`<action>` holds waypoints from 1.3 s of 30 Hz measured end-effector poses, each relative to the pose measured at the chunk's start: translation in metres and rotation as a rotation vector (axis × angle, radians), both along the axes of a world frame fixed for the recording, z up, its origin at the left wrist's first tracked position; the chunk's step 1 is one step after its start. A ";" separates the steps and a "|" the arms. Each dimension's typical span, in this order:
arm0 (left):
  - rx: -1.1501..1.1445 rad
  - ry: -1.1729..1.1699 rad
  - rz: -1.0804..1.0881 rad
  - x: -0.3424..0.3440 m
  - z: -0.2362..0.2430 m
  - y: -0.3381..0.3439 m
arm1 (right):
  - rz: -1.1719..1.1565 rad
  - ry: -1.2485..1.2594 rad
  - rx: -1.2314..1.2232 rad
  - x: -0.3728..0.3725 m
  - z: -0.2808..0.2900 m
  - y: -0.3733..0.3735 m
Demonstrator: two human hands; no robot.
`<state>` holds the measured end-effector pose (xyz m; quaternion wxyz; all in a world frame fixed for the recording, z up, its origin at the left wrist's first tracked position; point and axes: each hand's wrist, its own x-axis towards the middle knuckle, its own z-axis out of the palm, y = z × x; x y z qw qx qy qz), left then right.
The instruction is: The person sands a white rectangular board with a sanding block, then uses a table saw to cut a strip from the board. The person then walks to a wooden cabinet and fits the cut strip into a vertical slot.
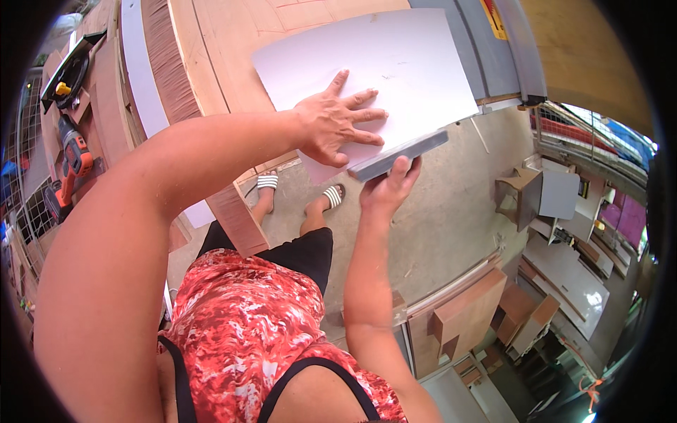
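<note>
A white sheet [416,67] lies on a pale wooden board [226,56], its near edge overhanging the bench. My left hand [337,121] is pressed on the sheet with its fingers spread. My right hand [391,185] grips a long grey flat bar [398,155] from below, thumb and fingers around it, along the near right edge of the sheet.
An orange and black cordless drill [77,158] lies among boards at the left. A grey surface [486,74] adjoins the sheet at right. Below is a concrete floor [444,211], with stacked panels [458,317] and cut boards at lower right. A brown strip [240,218] juts toward my body.
</note>
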<state>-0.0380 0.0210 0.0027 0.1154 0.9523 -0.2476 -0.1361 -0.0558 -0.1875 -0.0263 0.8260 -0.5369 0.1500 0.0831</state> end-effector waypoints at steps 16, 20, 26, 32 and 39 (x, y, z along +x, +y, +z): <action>0.002 0.001 -0.055 0.001 -0.002 0.004 | -0.308 0.009 0.006 0.100 0.020 -0.112; -0.031 0.046 -0.108 -0.014 0.002 0.013 | -0.280 0.056 -0.037 0.047 0.033 -0.138; 0.059 -0.026 -0.031 0.024 0.007 -0.016 | -0.173 0.171 0.093 -0.009 -0.021 -0.097; -0.034 -0.231 -0.016 0.118 -0.012 -0.094 | -0.103 0.123 0.175 -0.012 -0.017 -0.083; 0.135 -0.070 0.127 0.102 -0.011 -0.085 | -0.092 0.065 0.197 0.003 -0.025 -0.079</action>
